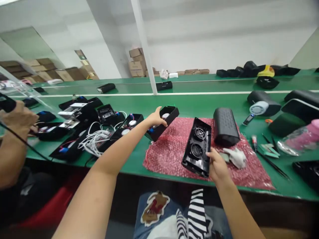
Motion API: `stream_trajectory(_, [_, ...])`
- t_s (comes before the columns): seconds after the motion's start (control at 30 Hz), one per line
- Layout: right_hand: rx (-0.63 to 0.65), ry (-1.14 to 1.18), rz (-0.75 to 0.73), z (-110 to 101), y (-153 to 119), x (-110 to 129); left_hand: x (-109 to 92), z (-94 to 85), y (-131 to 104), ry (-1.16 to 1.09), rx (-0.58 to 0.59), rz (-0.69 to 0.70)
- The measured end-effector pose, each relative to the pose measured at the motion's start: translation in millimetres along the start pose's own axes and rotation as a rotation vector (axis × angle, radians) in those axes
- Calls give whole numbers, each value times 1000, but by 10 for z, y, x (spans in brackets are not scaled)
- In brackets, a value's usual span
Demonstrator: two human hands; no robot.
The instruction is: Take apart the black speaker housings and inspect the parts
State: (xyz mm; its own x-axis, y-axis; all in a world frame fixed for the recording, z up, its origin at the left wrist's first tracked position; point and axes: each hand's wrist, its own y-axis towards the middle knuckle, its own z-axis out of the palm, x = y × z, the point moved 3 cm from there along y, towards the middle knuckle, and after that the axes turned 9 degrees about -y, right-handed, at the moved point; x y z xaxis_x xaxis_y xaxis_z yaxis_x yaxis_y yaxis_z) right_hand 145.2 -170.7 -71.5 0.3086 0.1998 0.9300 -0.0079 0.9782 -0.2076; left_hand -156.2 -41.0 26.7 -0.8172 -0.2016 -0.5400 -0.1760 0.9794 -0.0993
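My left hand (157, 119) reaches out to the left edge of the pink bubble wrap (164, 156). Its fingers grip a black speaker housing (171, 114) that stands tilted, with a round silver part and blue bits inside. In my right hand (218, 162) is a black speaker front panel (196, 147), held by its lower right edge above the wrap. Two round grilles show on the panel's face. Just right of it, a closed black speaker (225, 126) rests on the wrap, and a crumpled white cloth (236, 157) lies near my right hand.
Left along the green bench (134, 162) lie several open housings (107, 113) and a tangle of white cables (96, 141). A co-worker's hand (21, 116) is at the far left. Tweezers (274, 166), a small handheld fan (258, 109) and a pink bottle (302, 137) are on the right.
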Motion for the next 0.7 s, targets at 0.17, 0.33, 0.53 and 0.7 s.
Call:
stream_trajectory(0.17, [-67, 103, 58, -255, -776, -99, 22, 365, -514, 217, 68, 90])
stream_trajectory(0.33, [-129, 107, 59, -493, -1114, -113, -104, 648, -883, 345, -146, 144])
stream_trajectory(0.53, [-233, 53, -4, -688, -1179, -118, -142, 982, -1025, 307, -317, 135])
stream_trajectory(0.7, [-366, -44, -119, -740, -950, 7, -32, 1066, -928, 302, -368, 93])
